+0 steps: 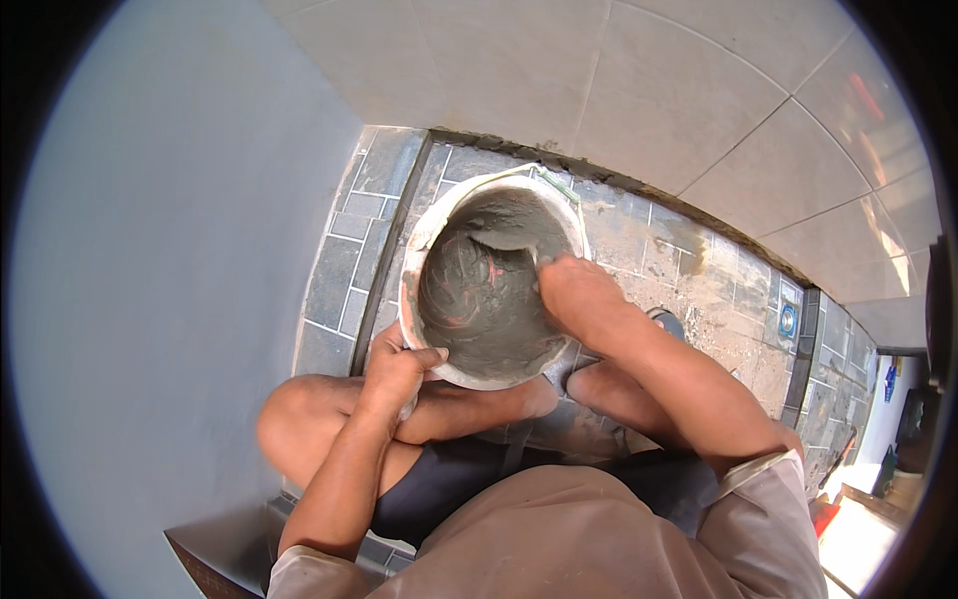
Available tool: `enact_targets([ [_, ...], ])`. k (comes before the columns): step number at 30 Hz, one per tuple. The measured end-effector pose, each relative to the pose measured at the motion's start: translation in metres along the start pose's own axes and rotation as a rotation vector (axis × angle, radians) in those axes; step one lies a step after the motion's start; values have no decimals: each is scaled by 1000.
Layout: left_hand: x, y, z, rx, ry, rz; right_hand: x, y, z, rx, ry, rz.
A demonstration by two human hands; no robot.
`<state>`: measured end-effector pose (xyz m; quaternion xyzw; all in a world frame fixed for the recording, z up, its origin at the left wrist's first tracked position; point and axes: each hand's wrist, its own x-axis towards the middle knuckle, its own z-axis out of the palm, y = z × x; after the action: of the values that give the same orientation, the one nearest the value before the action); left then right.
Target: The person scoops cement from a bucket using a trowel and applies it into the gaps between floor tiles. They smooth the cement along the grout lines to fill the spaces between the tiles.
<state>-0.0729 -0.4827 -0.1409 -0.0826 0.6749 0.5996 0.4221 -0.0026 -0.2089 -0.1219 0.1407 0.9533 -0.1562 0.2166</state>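
A round white bucket (408,290) stands tilted toward me, its inner walls coated with wet grey mortar (469,309). My left hand (397,367) is closed on the near left rim, thumb over the edge. Inside the bucket's right side, my right hand (576,293) is closed around the handle of a trowel (504,241). The trowel's blade rests against the mortar on the far inner wall, and mortar covers part of it. Reddish streaks show at the bucket's bottom. A thin wire handle with a green grip (559,183) lies along the far rim.
A smooth pale wall (180,250) rises on the left, and large beige tiles (689,110) cover the far wall. Grey patterned floor tiles (333,280) surround the bucket, with a dark groove at left. My bent legs flank its near side. A square blue drain cover (788,319) lies at right.
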Motion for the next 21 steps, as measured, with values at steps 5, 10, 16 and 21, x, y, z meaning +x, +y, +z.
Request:
enact_targets([
  [5, 0, 9, -4, 53, -67, 31, 3, -12, 23, -118, -72, -47],
  [10, 0, 15, -4, 66, -99, 11, -13, -27, -24, -77, -411, 29],
  [16, 12, 7, -10, 102, -189, 102, -1, -41, -5, -81, -390, -24],
  [21, 14, -5, -19, 97, -237, 173, -12, -34, 3, -165, -350, -103],
])
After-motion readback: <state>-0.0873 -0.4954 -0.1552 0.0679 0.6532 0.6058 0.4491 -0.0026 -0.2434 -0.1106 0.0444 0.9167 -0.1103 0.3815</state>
